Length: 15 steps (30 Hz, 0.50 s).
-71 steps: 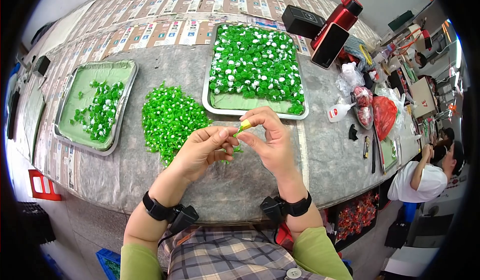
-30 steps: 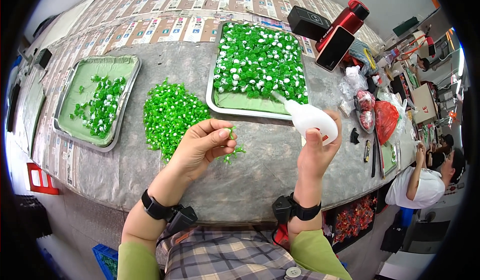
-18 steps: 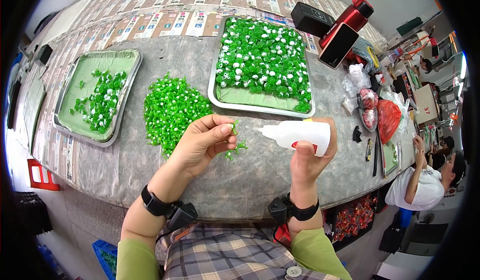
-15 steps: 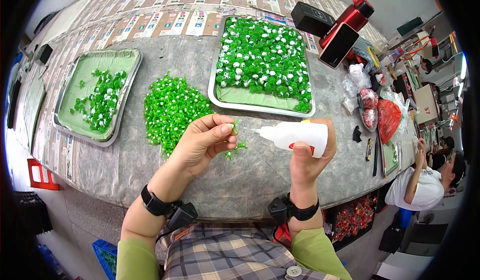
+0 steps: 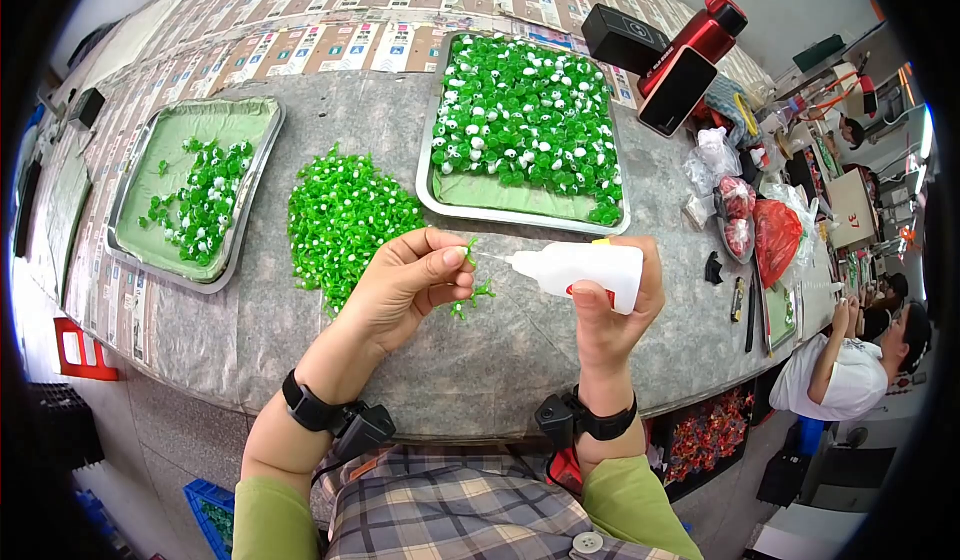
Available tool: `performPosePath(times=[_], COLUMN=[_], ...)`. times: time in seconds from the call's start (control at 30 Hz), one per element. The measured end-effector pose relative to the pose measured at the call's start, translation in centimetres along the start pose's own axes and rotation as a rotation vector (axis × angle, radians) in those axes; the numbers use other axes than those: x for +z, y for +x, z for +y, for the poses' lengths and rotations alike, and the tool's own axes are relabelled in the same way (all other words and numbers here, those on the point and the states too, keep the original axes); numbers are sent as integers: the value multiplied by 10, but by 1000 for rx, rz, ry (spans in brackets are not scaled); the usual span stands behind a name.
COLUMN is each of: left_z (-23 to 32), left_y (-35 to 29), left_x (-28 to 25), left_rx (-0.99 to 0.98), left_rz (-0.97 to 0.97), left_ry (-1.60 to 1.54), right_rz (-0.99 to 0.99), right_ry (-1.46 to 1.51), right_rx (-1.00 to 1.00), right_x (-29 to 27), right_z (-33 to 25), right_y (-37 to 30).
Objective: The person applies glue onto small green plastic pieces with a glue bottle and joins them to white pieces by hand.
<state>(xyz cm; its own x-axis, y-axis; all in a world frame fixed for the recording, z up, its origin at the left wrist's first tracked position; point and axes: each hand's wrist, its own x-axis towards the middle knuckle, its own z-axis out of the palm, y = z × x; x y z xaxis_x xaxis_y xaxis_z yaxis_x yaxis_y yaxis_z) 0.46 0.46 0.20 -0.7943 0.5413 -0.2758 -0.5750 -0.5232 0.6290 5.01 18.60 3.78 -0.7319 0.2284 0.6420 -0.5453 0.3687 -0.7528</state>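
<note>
My left hand (image 5: 415,282) pinches a small green plastic piece (image 5: 471,250) between thumb and forefinger. More green sprigs (image 5: 482,290) stick out beneath its curled fingers. In my right hand (image 5: 618,330) lies a white squeeze bottle (image 5: 580,264), held sideways with its thin nozzle pointing left. The nozzle's fine tip reaches the pinched piece or comes very close; actual contact is too small to tell. Just beyond my left hand is a heap of green pieces with white spots (image 5: 350,215). Past the bottle, a metal tray (image 5: 520,224) is crowded with green pieces bearing white eye-like balls.
On the left stands a second tray (image 5: 205,120), partly covered with similar pieces. A black box (image 5: 625,40), red flask (image 5: 700,35) and phone (image 5: 678,92) sit at the back right. Plastic bags (image 5: 775,240) line the right edge, where another person (image 5: 835,370) sits.
My right hand has shifted slightly left with the squeeze bottle, bringing its nozzle tip up to the green piece. My left hand has stayed in place.
</note>
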Motion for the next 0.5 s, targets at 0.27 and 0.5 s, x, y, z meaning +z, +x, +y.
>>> performPosePath(times=[0.27, 0.5], left_z=[0, 0], left_y=[0, 0], left_x=[1, 0], left_rx=[-8, -3], left_rz=[25, 19], left_ry=[33, 43], right_rz=[51, 120], right_ry=[79, 123], right_rx=[36, 7], right_x=[-1, 1], right_z=[0, 3], right_y=[0, 0])
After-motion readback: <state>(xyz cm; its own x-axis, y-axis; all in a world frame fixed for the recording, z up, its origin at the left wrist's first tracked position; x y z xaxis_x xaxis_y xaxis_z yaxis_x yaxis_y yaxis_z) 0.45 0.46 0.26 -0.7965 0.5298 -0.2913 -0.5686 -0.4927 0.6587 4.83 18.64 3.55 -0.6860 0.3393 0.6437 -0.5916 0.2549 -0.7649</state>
